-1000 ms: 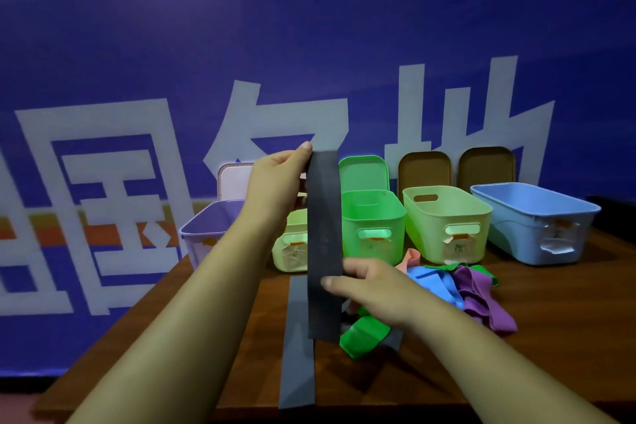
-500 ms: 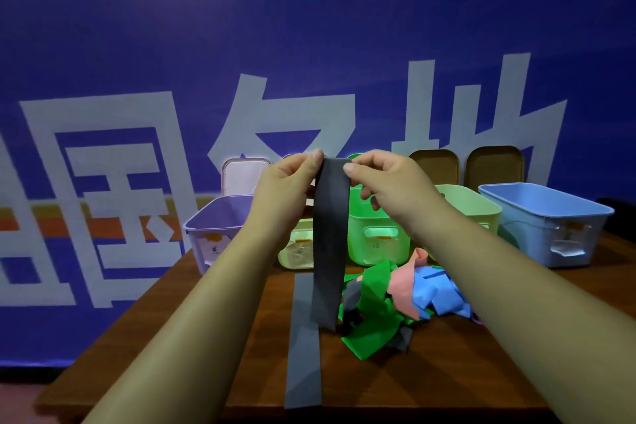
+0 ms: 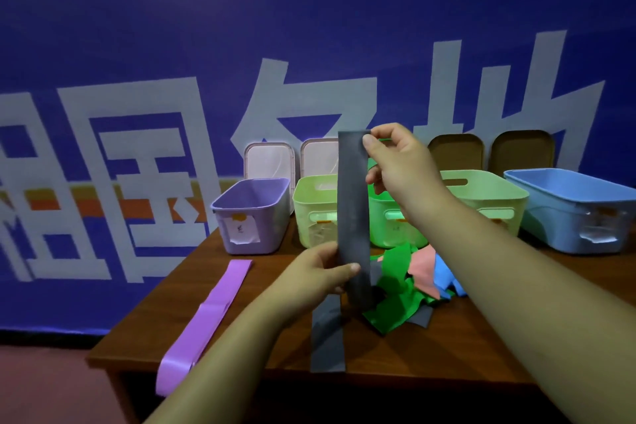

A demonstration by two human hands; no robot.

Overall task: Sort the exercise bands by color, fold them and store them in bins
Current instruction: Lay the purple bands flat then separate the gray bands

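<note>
Your left hand (image 3: 320, 268) has dropped from the top of the grey band (image 3: 352, 203) to its lower part since half a second ago, leaving your right hand (image 3: 395, 158) alone at the upper end. That right hand pinches the top edge between thumb and fingers. The left grips the strip lower down, thumb across the front and fingers behind.

You hold the band upright above the table (image 3: 430, 351), its long axis vertical and its free lower end hanging towards the wood.

A second grey band (image 3: 327, 341) lies flat beneath it, running lengthwise towards you. A purple band (image 3: 203, 320) lies stretched out at the left, angled towards the table's near edge. A loose pile of green, pink and blue bands (image 3: 406, 286) sits just right of the held strip.

Behind stand a purple bin (image 3: 253, 217), a pale green bin (image 3: 315, 213), a bright green bin (image 3: 385, 234), a second pale green bin (image 3: 492, 206) and a blue bin (image 3: 571, 213), all open, before a blue banner (image 3: 309, 27).
</note>
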